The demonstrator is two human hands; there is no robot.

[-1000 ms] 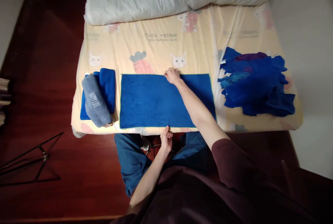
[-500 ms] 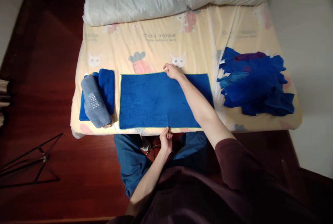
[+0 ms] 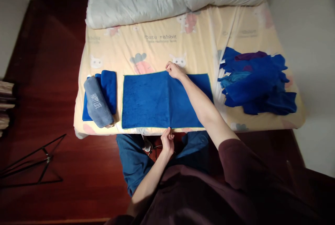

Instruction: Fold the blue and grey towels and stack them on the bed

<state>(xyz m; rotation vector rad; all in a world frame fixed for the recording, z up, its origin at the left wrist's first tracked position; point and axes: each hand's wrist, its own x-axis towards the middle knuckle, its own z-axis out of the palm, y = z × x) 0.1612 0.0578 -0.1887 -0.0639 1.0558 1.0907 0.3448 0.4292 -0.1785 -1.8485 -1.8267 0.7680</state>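
Blue towel (image 3: 145, 101) w/ ctr ridge, on bed (image 3: 201, 50), hands (image 3: 175, 70) pinching opp. long edges

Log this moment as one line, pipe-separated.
left hand: pinching blue towel's near edge | right hand: pinching far edge | towel: creased between hands | left: gray roll | right: cloth pile

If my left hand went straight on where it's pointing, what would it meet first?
The blue cloth, whose near edge your left hand touches. Beyond, roughly in line, is your right hand, though depth is unclear.
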